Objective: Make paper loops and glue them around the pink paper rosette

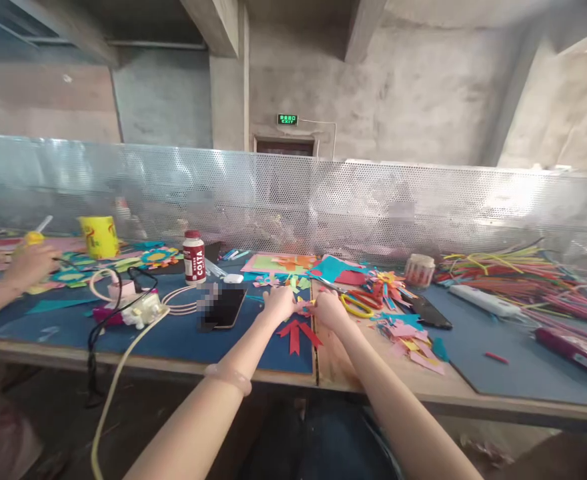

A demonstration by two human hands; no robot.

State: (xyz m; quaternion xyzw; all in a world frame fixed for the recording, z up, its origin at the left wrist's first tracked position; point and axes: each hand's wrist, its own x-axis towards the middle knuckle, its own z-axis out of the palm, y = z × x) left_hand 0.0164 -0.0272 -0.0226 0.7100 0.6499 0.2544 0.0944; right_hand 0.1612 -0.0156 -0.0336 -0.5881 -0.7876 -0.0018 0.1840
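Note:
My left hand [279, 303] and my right hand [329, 308] meet over the table, both pinched on a small pink and yellow paper piece [305, 307] held between them. Just below it a red paper arrow shape [297, 332] lies on the blue mat [183, 337]. Yellow-handled scissors [357, 305] rest right of my right hand, among coloured paper scraps [408, 337]. A dark phone [223, 308] lies left of my left hand.
A COSTA bottle [194, 257], a yellow cup [99, 236], a power strip with cables [141, 308], a tape roll [419, 270] and a heap of coloured sticks [523, 273] stand on the table. Another person's hand [28, 267] works at the far left. A perforated metal screen [323, 200] backs the table.

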